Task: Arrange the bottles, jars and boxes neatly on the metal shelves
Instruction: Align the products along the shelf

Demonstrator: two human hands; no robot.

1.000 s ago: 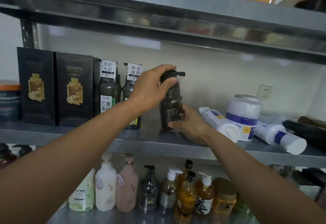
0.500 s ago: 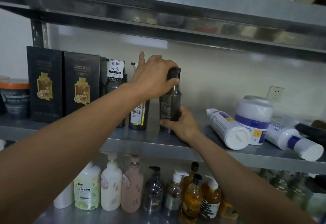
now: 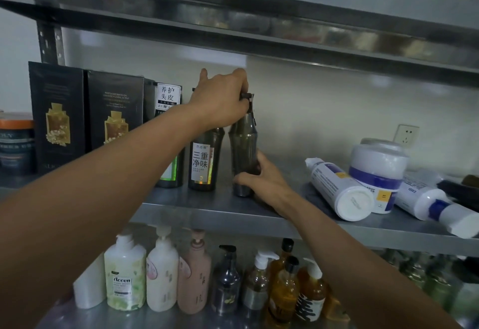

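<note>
Two hands, one dark pump bottle (image 3: 242, 144). The item stands upright on the middle shelf (image 3: 207, 212), just right of a labelled bottle (image 3: 204, 162).

- Step in hand: seating it into the row that runs on from the black boxes (image 3: 114, 113).
- Left hand (image 3: 220, 103): arm reaching in from lower left, fingers curled over the pump head, gripping it.
- Right hand (image 3: 264, 181): fingers wrapped round the bottle's foot, thumb in front.
- Next, by my reckoning: let go, then stand up the white tubes (image 3: 339, 191) lying on their sides by the white jar (image 3: 378, 165), further right.
</note>
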